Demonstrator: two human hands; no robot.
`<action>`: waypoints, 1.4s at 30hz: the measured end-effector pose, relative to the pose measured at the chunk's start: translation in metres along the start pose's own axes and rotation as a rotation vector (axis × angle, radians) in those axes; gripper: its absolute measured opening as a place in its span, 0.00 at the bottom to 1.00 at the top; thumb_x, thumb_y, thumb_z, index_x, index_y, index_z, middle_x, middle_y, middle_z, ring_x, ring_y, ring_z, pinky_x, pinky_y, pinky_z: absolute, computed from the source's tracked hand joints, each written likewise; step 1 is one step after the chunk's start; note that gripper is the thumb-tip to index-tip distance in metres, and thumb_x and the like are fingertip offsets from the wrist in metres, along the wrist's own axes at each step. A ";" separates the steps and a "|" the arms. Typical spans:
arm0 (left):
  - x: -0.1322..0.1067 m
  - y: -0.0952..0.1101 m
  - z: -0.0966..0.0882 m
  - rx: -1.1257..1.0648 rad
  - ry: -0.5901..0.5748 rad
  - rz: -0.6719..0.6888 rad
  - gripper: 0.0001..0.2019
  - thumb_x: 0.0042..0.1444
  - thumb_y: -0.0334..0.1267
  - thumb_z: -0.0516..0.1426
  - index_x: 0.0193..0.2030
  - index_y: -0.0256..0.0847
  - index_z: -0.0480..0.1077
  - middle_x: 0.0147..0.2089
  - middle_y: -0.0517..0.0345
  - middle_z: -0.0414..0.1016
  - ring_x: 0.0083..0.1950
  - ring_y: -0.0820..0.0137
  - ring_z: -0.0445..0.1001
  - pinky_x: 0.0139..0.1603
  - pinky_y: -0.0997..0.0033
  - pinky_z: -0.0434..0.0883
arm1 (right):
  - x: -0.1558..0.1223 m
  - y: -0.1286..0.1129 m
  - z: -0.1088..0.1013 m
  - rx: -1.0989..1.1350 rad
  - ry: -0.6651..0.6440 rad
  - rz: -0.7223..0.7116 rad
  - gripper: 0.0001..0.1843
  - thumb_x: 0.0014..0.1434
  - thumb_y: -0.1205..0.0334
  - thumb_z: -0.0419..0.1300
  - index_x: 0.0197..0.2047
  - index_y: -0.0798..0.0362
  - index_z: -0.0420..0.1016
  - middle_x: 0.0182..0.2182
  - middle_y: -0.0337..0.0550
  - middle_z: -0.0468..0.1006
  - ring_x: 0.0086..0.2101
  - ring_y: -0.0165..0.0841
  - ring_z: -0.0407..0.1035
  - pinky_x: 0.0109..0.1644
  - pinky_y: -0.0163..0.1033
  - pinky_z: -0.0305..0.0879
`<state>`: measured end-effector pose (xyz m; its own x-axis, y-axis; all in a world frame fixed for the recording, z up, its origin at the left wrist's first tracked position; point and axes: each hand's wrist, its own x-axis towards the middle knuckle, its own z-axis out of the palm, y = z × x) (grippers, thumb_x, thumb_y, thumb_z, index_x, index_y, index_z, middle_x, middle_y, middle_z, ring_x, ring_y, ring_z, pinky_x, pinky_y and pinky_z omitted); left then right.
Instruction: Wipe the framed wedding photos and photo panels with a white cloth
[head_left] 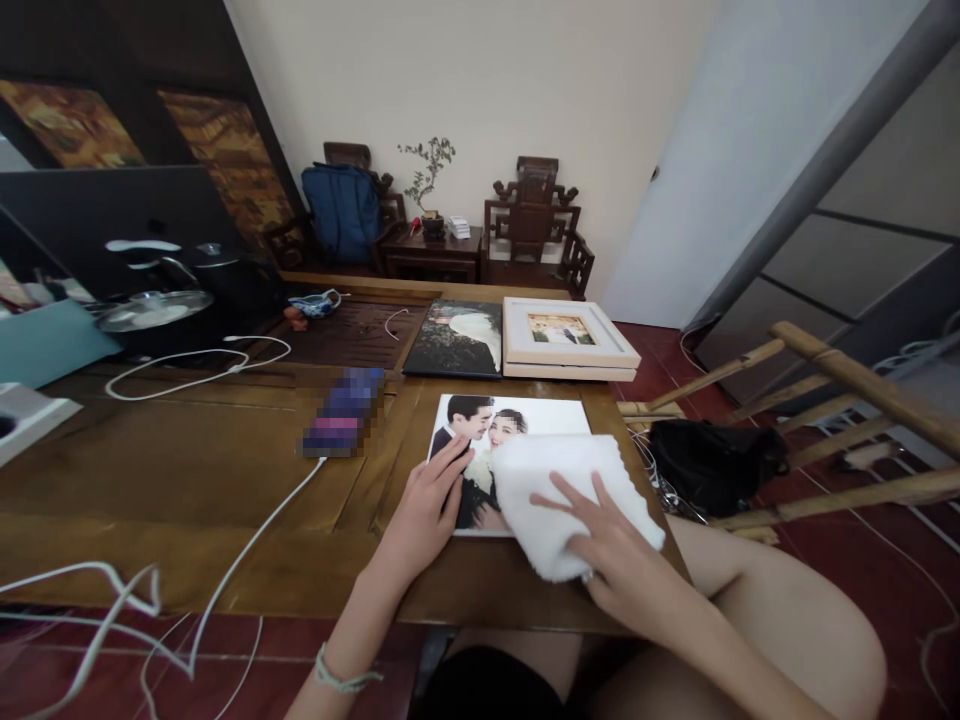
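A glossy photo panel point(471, 512) showing a couple lies on the wooden table in front of me. My left hand point(431, 500) rests flat on its left side, fingers stretched out and holding nothing. Over the panel's right part spreads a white cloth point(540, 460), which also hangs past the panel's edge onto the table. On top of the cloth lies my right hand point(600, 530), its fingers spread and pressing down without visibly wrapping round it. The cloth hides the panel's lower right.
Behind the panel lie a dark photo panel point(450, 345) and stacked light frames point(574, 340). A phone point(343, 412) with a white cable point(259, 540) is to the left, near a lidded pot point(157, 315). A bamboo chair point(847, 375) stands right of the table.
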<state>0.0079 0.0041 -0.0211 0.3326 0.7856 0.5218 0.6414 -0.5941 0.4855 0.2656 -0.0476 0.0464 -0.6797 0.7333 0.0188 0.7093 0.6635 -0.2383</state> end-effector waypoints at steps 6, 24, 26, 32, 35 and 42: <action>0.001 0.000 0.000 -0.004 -0.007 0.005 0.21 0.63 0.29 0.46 0.62 0.46 0.60 0.64 0.46 0.63 0.66 0.62 0.60 0.61 0.50 0.63 | 0.054 0.053 -0.008 0.022 0.110 0.042 0.25 0.45 0.80 0.51 0.44 0.52 0.74 0.57 0.53 0.69 0.64 0.45 0.47 0.63 0.68 0.38; 0.001 0.003 -0.001 0.010 -0.013 -0.010 0.22 0.62 0.28 0.47 0.62 0.47 0.58 0.65 0.48 0.62 0.66 0.62 0.59 0.60 0.51 0.63 | -0.002 0.001 0.014 -0.110 0.169 -0.019 0.20 0.41 0.81 0.48 0.32 0.55 0.73 0.61 0.51 0.64 0.65 0.49 0.40 0.63 0.71 0.37; 0.000 0.003 -0.001 0.007 -0.013 -0.015 0.22 0.62 0.28 0.46 0.62 0.47 0.58 0.65 0.48 0.62 0.66 0.63 0.59 0.61 0.52 0.62 | -0.018 -0.015 0.016 -0.104 0.179 -0.055 0.18 0.38 0.81 0.47 0.28 0.54 0.71 0.61 0.50 0.64 0.65 0.49 0.40 0.63 0.71 0.38; 0.000 0.002 0.000 -0.003 -0.018 -0.019 0.21 0.63 0.29 0.46 0.62 0.46 0.59 0.65 0.47 0.62 0.67 0.63 0.58 0.61 0.51 0.62 | -0.027 -0.022 0.019 -0.071 0.236 -0.059 0.17 0.36 0.79 0.48 0.27 0.52 0.68 0.59 0.48 0.66 0.64 0.47 0.45 0.65 0.68 0.38; 0.001 0.002 0.000 -0.006 -0.015 -0.015 0.21 0.63 0.29 0.46 0.61 0.45 0.60 0.65 0.47 0.62 0.67 0.63 0.59 0.61 0.51 0.62 | -0.013 0.004 0.017 -0.073 0.270 -0.031 0.18 0.39 0.79 0.48 0.31 0.53 0.70 0.59 0.53 0.66 0.63 0.46 0.48 0.65 0.66 0.41; 0.001 0.000 0.000 0.006 -0.019 -0.012 0.21 0.63 0.29 0.46 0.61 0.44 0.60 0.64 0.47 0.63 0.66 0.62 0.60 0.61 0.51 0.63 | 0.056 0.082 -0.003 -0.040 0.242 0.083 0.19 0.55 0.73 0.50 0.48 0.54 0.72 0.57 0.56 0.68 0.60 0.47 0.57 0.63 0.64 0.45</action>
<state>0.0078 0.0047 -0.0209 0.3382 0.7960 0.5021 0.6497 -0.5834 0.4873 0.2862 0.0481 0.0313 -0.5575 0.7965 0.2340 0.7708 0.6013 -0.2104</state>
